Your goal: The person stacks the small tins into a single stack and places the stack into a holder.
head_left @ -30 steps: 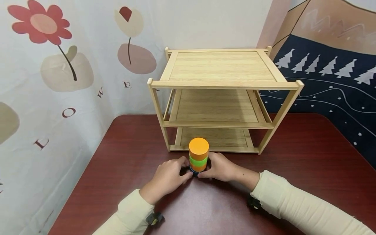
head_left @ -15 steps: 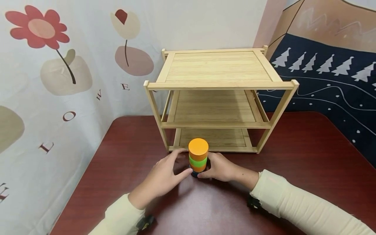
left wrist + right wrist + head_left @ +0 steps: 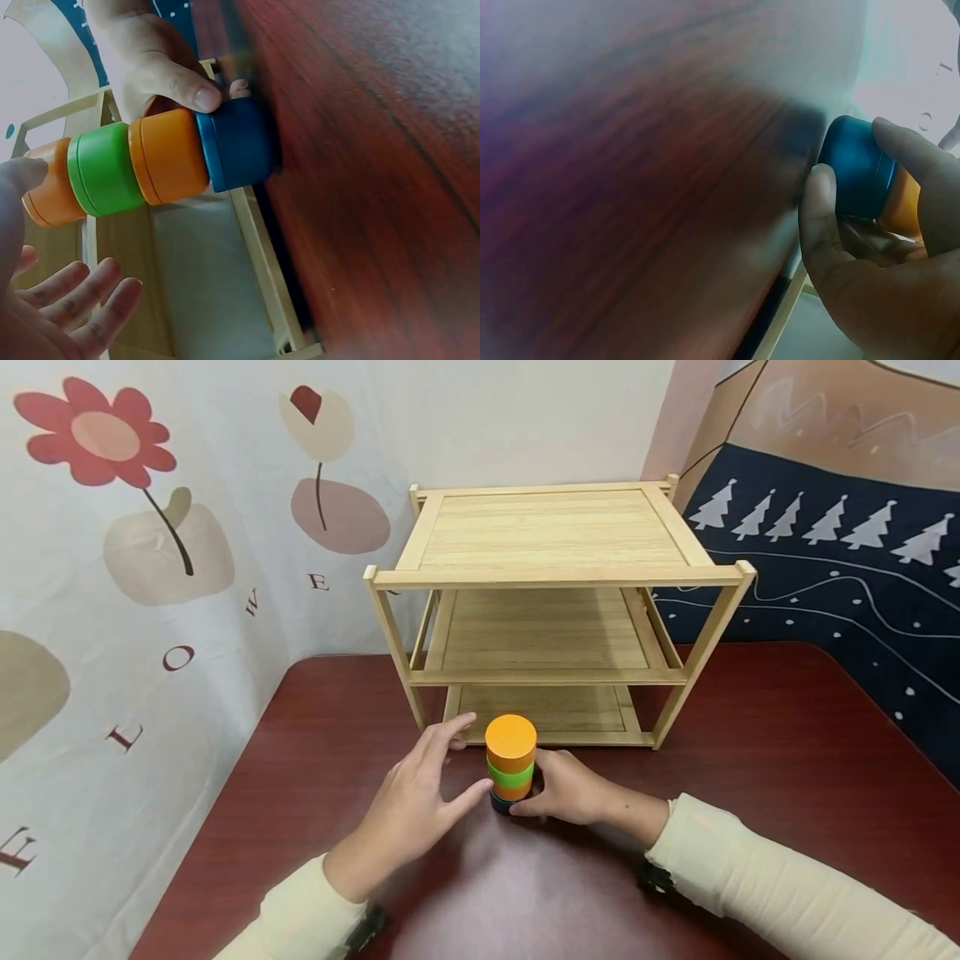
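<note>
An upright stack of several small, smooth cylinders [image 3: 512,745] stands on the table in front of the rack. From the bottom up it runs blue cylinder [image 3: 238,142], lower orange cylinder [image 3: 169,157], green cylinder [image 3: 109,169] and top orange cylinder [image 3: 52,184]. My right hand [image 3: 573,787] grips the blue one, thumb at the near side and fingers around it. To the left of the stack, my left hand [image 3: 408,797] is spread with nothing in its grasp. In the left wrist view its thumb overlaps the top orange cylinder.
A three-tier wooden rack [image 3: 555,577] stands just behind the stack, its lowest shelf [image 3: 547,706] close to the tabletop. The dark red table [image 3: 300,760] reaches back to a printed cloth [image 3: 225,460] on the left and a navy one [image 3: 825,593] on the right.
My left hand has come away from the base of the stack, rising and spreading its fingers. The right hand has stayed on the blue cylinder, and the stack has hardly shifted.
</note>
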Demonstrator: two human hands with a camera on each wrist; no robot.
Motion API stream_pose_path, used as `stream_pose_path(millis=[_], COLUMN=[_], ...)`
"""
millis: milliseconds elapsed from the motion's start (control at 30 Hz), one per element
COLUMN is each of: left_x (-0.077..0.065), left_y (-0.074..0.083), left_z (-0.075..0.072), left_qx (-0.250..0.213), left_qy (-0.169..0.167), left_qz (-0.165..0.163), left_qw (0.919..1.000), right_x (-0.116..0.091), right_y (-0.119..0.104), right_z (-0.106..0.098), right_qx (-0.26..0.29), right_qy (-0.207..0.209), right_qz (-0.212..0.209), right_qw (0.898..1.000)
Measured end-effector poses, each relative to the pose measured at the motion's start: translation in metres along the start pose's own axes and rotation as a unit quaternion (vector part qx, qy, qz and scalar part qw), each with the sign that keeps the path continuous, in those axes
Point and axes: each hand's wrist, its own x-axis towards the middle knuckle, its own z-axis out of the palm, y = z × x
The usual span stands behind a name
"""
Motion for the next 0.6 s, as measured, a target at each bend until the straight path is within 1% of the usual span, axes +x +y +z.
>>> stream_pose_path(millis=[167, 233, 433, 600], left_x=[0.001, 0.001, 0.003, 0.004], left_y=[0.01, 0.014, 0.023, 0.028], left_z=[-0.003, -0.005, -0.01, -0.013], left_qx=[0.025, 0.033, 0.036, 0.026], left_qy=[0.005, 0.009, 0.03, 0.04], left_qz=[0.032, 0.043, 0.067, 0.092], left_qw=[0.9992, 0.9985, 0.9966, 0.9947], right_x=[-0.006, -0.009, -0.016, -0.023], right_y=[-0.003, -0.006, -0.017, -0.025], right_z=[-0.002, -0.004, -0.008, -0.01], right_qx=[-0.004, -0.012, -0.035, -0.031], right_qy=[0.0, 0.006, 0.031, 0.025], right_qz=[-0.002, -0.007, -0.033, -0.04], right_qw=[1.0, 1.0, 0.998, 0.998])
